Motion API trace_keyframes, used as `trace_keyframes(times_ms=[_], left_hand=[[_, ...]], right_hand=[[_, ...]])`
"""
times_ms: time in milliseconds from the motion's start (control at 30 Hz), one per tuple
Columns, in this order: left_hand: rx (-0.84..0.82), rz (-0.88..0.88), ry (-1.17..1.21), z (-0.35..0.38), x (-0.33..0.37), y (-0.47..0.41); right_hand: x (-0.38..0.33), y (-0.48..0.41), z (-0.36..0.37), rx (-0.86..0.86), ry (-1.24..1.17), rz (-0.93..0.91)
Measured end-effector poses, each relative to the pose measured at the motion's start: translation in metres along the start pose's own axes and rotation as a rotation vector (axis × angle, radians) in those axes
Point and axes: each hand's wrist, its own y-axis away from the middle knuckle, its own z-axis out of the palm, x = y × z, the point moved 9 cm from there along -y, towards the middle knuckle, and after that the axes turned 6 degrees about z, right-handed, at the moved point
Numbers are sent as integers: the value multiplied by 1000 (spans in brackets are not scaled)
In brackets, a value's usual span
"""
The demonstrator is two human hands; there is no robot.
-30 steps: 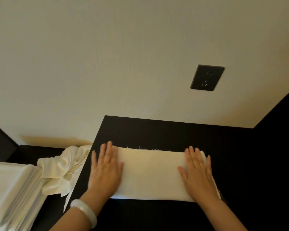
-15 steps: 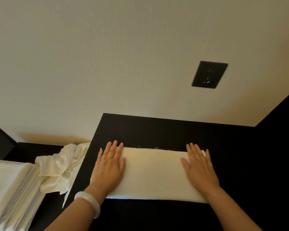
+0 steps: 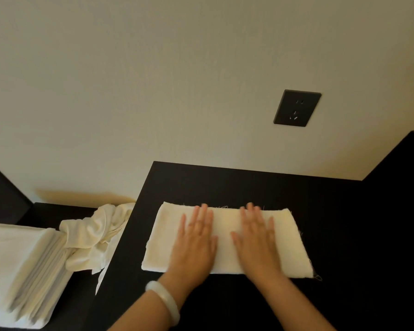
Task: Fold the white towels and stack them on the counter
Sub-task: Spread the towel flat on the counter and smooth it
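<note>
A white towel [image 3: 287, 237], folded into a long strip, lies flat on the black counter [image 3: 225, 182]. My left hand [image 3: 194, 242] presses on its middle left part with straight fingers; a pale bangle is on that wrist. My right hand [image 3: 256, 240] lies flat on the towel's middle right, close beside the left. To the left, on a lower surface, a stack of folded white towels [image 3: 17, 266] sits near the frame's edge. A crumpled white towel [image 3: 93, 235] is heaped between the stack and the counter.
A pale wall rises behind the counter with a black socket [image 3: 296, 108] on it. A dark panel [image 3: 402, 163] borders the counter on the right. Another dark surface [image 3: 0, 194] stands at the far left.
Both hands have slid from the towel's two ends toward its middle. The towel's left and right ends are now uncovered.
</note>
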Motion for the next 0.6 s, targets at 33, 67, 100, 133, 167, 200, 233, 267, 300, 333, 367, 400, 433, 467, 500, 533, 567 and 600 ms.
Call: trace_keyframes(times_ms=[33, 67, 100, 133, 167, 200, 233, 267, 300, 333, 367, 400, 433, 467, 500, 533, 567, 600], left_hand=[[-37, 52, -2, 8, 15, 3], [-64, 85, -35, 15, 24, 7], [-69, 77, -58, 17, 23, 10], [-62, 62, -73, 18, 17, 12], [-81, 33, -69, 21, 7, 15], [-101, 12, -67, 23, -2, 18], [-104, -18, -57, 24, -11, 22], [-67, -43, -64, 19, -19, 26], [-48, -55, -66, 17, -27, 32], [-58, -72, -61, 18, -35, 38], [-70, -92, -51, 18, -44, 45], [-58, -110, -61, 13, -51, 51], [-45, -135, -71, 7, -58, 56], [-48, -163, -61, 5, -66, 62], [-57, -190, -45, 5, -74, 67], [-66, -220, -23, 4, -82, 72], [-73, -250, -11, 3, -89, 76], [-88, -274, 2, 2, -95, 80]], right_hand=[[-17, 11, 12, -27, -13, -54], [-26, 18, 21, -37, 7, -80], [-26, 20, 25, -53, 29, -86], [-21, 19, 26, -40, 32, -80], [-14, 17, 26, -46, 27, -66], [-3, 16, 24, -55, 16, -38], [8, 15, 21, -41, 24, -9], [19, 16, 18, -24, 35, 27], [29, 17, 15, -17, 38, 64], [41, 19, 14, -21, 43, 98], [51, 23, 14, -22, 49, 119], [61, 26, 13, -12, 62, 133], [70, 28, 11, 3, 75, 145], [79, 29, 10, 7, 83, 161], [87, 31, 9, 3, 83, 178], [93, 33, 10, -11, 75, 195], [98, 34, 9, -34, 64, 210], [102, 35, 10, -58, 50, 220]])
